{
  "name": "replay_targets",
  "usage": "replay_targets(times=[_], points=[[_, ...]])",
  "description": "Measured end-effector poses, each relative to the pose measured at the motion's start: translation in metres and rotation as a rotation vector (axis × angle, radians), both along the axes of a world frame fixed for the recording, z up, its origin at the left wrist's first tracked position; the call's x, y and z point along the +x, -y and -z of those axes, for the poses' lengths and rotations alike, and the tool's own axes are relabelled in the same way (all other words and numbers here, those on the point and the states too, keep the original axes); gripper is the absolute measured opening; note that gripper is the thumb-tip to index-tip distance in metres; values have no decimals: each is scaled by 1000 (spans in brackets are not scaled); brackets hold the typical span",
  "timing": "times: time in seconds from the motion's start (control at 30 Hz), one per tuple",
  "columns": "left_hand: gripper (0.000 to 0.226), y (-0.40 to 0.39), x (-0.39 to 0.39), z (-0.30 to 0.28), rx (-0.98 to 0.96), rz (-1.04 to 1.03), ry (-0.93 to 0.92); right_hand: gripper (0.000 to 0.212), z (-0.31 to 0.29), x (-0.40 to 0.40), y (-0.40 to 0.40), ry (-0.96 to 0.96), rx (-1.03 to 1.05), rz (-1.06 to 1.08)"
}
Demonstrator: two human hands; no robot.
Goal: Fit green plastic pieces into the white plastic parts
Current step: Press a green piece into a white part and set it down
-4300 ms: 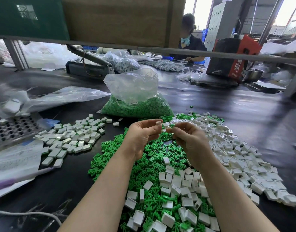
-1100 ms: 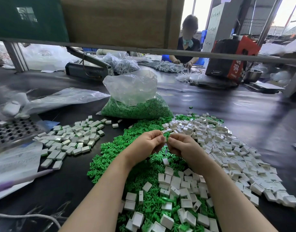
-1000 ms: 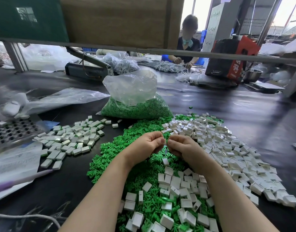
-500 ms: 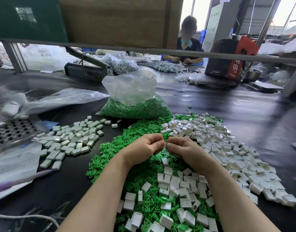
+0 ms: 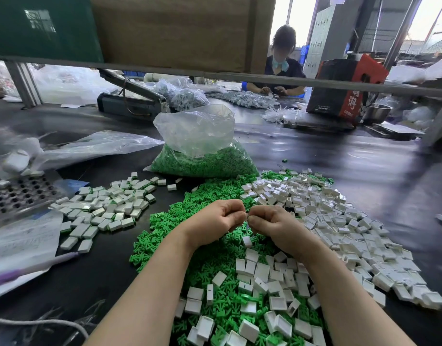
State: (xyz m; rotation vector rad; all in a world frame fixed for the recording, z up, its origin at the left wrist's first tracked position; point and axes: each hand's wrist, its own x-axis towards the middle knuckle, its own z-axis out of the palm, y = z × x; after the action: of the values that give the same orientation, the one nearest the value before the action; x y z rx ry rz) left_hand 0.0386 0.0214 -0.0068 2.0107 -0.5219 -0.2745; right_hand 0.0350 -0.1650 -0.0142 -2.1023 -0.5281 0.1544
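Piece in hand: tiny, pinched between left hand [image 5: 216, 222] and right hand [image 5: 273, 224], fingers curled, above green pieces [image 5: 165, 236]
Done: assembled pile [image 5: 107, 208] at left
Left: loose white parts [image 5: 335, 221] on counter [image 5: 365, 166], green bag [image 5: 202, 158] behind; judged early

Daylight enters from windows [image 5: 300, 18] at far right, overexposed to white. Bench lighting even and bright; shadows soft. Broad glare streaks on the dark table [image 5: 340, 156]. Wide-angle bowing at edges. Left and right margins smeared; centre sharp.
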Motion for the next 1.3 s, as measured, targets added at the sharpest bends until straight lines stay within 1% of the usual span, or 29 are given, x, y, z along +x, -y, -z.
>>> replay_targets(times=[0.2, 0.4, 0.47, 0.57, 0.63, 0.77, 0.87, 1.0, 1.13, 1.3], points=[[25, 1, 0, -1, 62, -1, 31, 22, 0, 0, 0, 19, -60, 9], [21, 2, -1, -4, 76, -11, 44, 25, 1, 0, 0, 35, -61, 30], [19, 2, -2, -6, 52, -14, 37, 27, 2, 0, -2, 56, -18, 40], [20, -1, -2, -8, -19, -28, 26, 28, 2, -1, -6, 49, 104, 47], [22, -2, -2, -9, -62, -31, 26, 28, 1, -1, -8, 1, 194, 43], [25, -1, 0, -5, -122, -57, -1, 31, -1, -2, -8, -74, 293, 16], [26, 2, 2, 0, -180, -85, -63, 31, -1, -2, -8, -150, 403, 23], [31, 4, 3, 3, -258, -82, -124, 27, 0, -2, -10, -156, 411, 41], [36, 4, 1, 2, -224, -52, -82, 20, 2, -1, -11, -171, 386, 43], [34, 5, 2, 2, -202, -28, -124, 17, 2, 0, -8, -251, 429, -12]])
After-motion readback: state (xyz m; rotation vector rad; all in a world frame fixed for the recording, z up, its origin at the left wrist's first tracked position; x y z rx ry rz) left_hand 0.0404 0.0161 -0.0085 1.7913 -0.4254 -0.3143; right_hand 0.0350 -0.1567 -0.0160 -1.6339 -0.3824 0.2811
